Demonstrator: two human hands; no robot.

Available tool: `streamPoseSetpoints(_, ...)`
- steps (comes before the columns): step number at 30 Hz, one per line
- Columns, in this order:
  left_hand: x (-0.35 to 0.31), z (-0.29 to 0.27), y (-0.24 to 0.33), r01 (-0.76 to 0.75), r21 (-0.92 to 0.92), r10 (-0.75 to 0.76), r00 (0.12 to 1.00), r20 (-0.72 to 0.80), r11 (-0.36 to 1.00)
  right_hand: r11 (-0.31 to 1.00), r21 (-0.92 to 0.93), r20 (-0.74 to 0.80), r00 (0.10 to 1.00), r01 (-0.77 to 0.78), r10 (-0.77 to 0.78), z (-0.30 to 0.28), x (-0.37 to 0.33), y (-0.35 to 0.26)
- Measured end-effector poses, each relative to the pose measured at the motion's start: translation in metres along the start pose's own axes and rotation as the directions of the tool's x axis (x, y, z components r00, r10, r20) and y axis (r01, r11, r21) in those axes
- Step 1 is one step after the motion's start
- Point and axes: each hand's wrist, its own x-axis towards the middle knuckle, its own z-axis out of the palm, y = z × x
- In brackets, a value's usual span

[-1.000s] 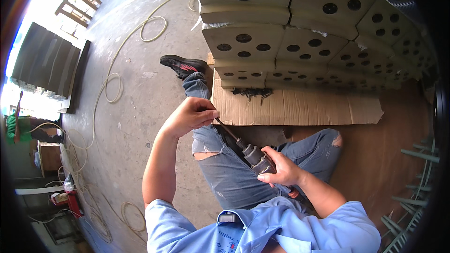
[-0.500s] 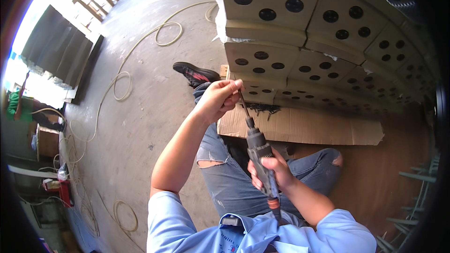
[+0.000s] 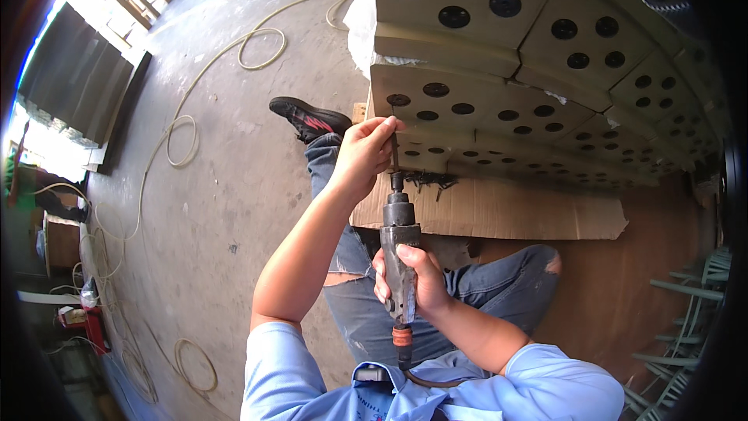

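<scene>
My right hand [image 3: 413,277] is wrapped round the grey body of an air screwdriver [image 3: 400,226], whose hose leaves by an orange collar. Its long bit [image 3: 395,152] points away from me, toward the panels. At the bit's far end, thumb and fingertips of my left hand [image 3: 366,152] are pinched together; what they hold is mostly hidden. Just beyond them is a black round disc [image 3: 398,100] on the nearest beige panel [image 3: 444,126]. A heap of thin dark pieces, like screws [image 3: 425,179], lies on a cardboard sheet [image 3: 499,206] under the panels.
Stacked beige blocks with black discs [image 3: 467,0] rise ahead and to the right. A pale hose [image 3: 187,101] loops over the concrete floor at left. Dark flat boards [image 3: 74,82] stand far left. Green-grey racks [image 3: 686,327] sit at right. My legs [image 3: 491,288] are bent beneath the tool.
The screwdriver has swung left and turned more upright, its bit closer in line with the disc. My left hand has moved slightly up toward the panel, still pinched.
</scene>
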Motion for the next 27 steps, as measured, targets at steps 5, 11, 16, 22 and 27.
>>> streamPoseSetpoints(5,0.001,0.002,0.005,0.010,0.006,-0.010,1.000,-0.010,1.000,1.000,0.016,0.007,1.000,0.023,-0.023,0.000,0.005,0.004)
streamPoseSetpoints(11,-0.011,0.000,0.002,0.003,0.037,0.000,0.997,-0.074,0.999,0.999,-0.009,-0.055,0.997,0.054,-0.054,0.011,0.009,0.004)
streamPoseSetpoints(16,-0.067,0.010,-0.004,0.052,0.197,-0.014,0.982,-0.190,0.979,0.996,-0.067,-0.078,0.994,0.065,-0.070,0.024,0.007,-0.007)
streamPoseSetpoints(22,-0.097,0.009,-0.014,0.053,-0.043,-0.062,0.966,-0.253,0.998,0.982,-0.157,-0.103,0.988,0.102,-0.118,0.025,0.014,-0.010)
streamPoseSetpoints(27,-0.069,-0.039,-0.052,-0.098,-0.470,-0.136,0.889,-0.438,0.877,0.991,-0.074,-0.116,0.986,0.108,-0.116,0.028,0.022,-0.013)
